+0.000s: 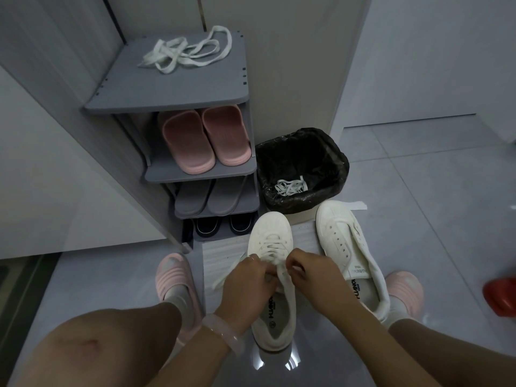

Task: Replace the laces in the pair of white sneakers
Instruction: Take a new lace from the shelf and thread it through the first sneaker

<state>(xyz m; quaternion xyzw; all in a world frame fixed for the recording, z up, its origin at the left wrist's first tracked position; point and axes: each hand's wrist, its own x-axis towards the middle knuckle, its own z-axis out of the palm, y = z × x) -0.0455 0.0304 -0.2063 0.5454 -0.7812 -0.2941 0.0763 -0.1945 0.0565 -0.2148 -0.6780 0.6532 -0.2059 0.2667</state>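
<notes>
Both hands meet over the laced sneaker [272, 275] on the floor [418, 219]. The left hand [245, 283] and right hand [310, 275] each pinch the white lace [282, 272] at the top eyelets, fingers curled round it. Just to the right stands the second sneaker [349, 252], its eyelets bare. A loose lace [187, 51] lies in a tangle on top of the grey rack [167, 101]. More laces [290, 187] lie in the black-lined bin [301, 169] beside the rack. Pink slippers [206, 138] sit on the rack's upper shelf, grey slippers [206, 199] below.
</notes>
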